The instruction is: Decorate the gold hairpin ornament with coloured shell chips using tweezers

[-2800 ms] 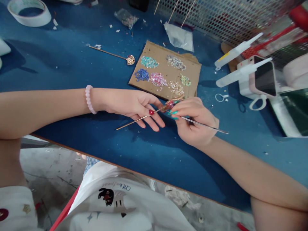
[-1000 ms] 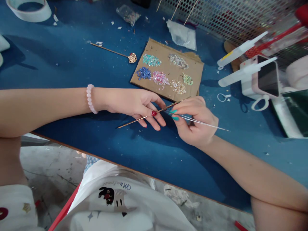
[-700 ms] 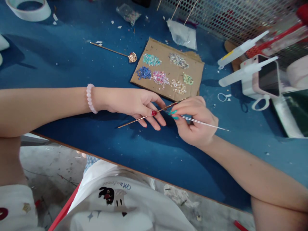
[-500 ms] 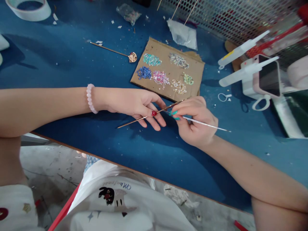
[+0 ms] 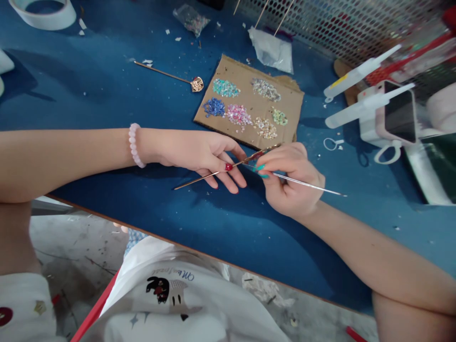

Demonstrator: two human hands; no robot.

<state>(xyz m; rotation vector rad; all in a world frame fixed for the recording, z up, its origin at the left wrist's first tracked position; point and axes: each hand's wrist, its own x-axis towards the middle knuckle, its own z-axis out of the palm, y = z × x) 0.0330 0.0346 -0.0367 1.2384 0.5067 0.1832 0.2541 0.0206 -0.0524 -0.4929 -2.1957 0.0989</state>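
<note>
My left hand (image 5: 203, 149) pinches a thin gold hair stick (image 5: 194, 181) between thumb and fingers. It slants over the blue table, its pointed end toward me and its decorated end partly hidden by my right hand (image 5: 292, 178). That hand grips a slender silver-white tool (image 5: 306, 184) like a pen; its tip is at the decorated end, too fine to tell if it touches. Just beyond lies a cardboard piece (image 5: 290, 102) with small heaps of coloured chips: turquoise (image 5: 226, 88), blue (image 5: 214, 107), pink (image 5: 238, 114), silvery, cream and green.
Another gold hair stick (image 5: 164, 73) with a flat ornamented head lies behind my left arm. Two white-tipped syringes (image 5: 356, 111) and a white device (image 5: 374, 126) stand at right. A tape roll (image 5: 46, 19), plastic bags (image 5: 272, 52) and a mesh basket (image 5: 320, 28) are farther back.
The silver-white tool has shifted slightly to the right with my right hand. My left hand and the hair stick stay nearly still.
</note>
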